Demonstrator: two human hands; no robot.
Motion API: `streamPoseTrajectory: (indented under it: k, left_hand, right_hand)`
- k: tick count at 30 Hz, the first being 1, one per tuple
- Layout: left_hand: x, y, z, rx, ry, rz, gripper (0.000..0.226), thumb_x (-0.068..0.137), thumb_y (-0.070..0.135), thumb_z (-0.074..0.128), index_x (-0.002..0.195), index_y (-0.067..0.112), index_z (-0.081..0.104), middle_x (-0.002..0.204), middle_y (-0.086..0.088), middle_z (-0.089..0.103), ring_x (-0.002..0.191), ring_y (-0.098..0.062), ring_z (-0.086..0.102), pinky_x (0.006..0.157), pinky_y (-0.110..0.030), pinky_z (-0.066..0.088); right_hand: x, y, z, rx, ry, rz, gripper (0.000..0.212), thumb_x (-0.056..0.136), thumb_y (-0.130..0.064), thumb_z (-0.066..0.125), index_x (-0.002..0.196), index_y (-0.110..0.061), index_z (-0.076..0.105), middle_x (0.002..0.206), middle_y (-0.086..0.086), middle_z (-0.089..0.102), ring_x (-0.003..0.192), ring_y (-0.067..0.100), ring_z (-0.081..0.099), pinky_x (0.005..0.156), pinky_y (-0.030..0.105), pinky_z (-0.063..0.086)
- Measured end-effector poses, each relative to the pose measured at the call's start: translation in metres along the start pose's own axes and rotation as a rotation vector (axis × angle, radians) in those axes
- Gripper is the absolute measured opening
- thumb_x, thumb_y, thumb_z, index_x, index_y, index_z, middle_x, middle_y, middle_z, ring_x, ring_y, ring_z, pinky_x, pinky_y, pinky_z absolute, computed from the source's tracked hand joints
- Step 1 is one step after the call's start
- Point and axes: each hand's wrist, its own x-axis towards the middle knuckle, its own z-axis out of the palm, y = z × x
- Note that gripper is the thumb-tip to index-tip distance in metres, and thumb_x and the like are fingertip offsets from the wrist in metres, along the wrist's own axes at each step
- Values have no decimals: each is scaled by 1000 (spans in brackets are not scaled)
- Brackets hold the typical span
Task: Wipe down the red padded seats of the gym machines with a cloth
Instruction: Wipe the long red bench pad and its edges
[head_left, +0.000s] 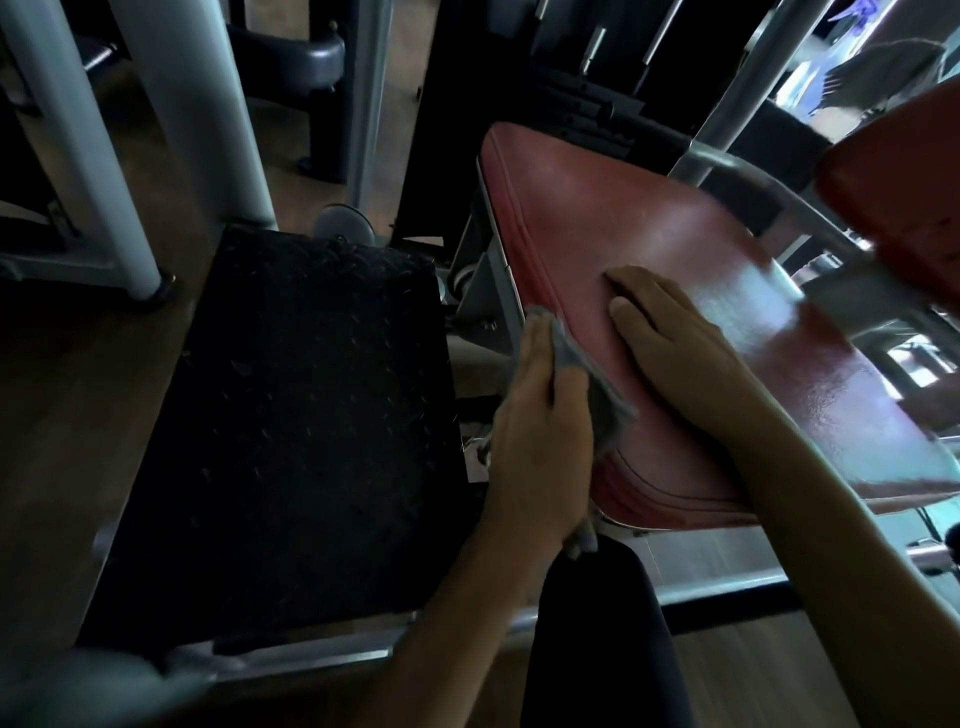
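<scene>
Only the head view to go on here, so here's what I'd say. The red seat (649, 234) sits tilted in the middle-right of the frame, just beside the black footplate (301, 415), and a second red pad (898, 171) pokes in at the top right.

Your left hand (540, 415) has its fingers curled round the grey cloth (610, 405), and it's pressing the cloth into the seat's left side edge, right along the stitched seam. Your right hand (670, 332) lies flat on top of the seat with straight fingers. It's holding nothing, just bracing.

On handling, the cloth looks soft and floppy, and a bit of it hangs out below your wrist. I'd bunch it into the palm so no loose corner drags. The seat cover looks like smooth vinyl with a glossy sheen, so I'd guess it's a bit slick, and firm padding underneath should take decent pressure. The seam groove is where grime would likely hide, so work a cloth edge into it. The seat is bolted to the grey frame (488, 291), so there's no need to grab it, and a flat palm on top is plenty.
</scene>
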Motion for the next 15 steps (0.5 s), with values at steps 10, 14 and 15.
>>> streamPoseTrajectory:
  k: [10, 14, 15]
  left_hand:
    - [51, 11, -2, 35, 30, -6, 72, 93, 57, 25, 152, 18, 36, 157, -5, 38, 145, -21, 34, 122, -47, 25]
    - [-4, -4, 8, -36, 54, 13, 61, 98, 46, 25, 157, 31, 24, 162, 15, 26, 148, 0, 24, 124, -36, 22]
    - [-20, -5, 10, -51, 51, 17, 61, 96, 45, 26, 156, 35, 23, 162, 20, 25, 146, 5, 23, 124, -33, 22]
  right_hand:
    - [-3, -3, -1, 6, 22, 1, 47, 105, -45, 29, 150, -34, 33, 159, -9, 29, 145, 14, 29, 121, 46, 21]
    - [-3, -3, -2, -1, 11, -9, 48, 105, -46, 29, 151, -35, 31, 160, -10, 28, 145, 13, 29, 121, 46, 21]
    - [-3, -2, -1, -5, 7, -4, 48, 105, -46, 28, 151, -35, 31, 160, -11, 27, 145, 12, 28, 121, 45, 20]
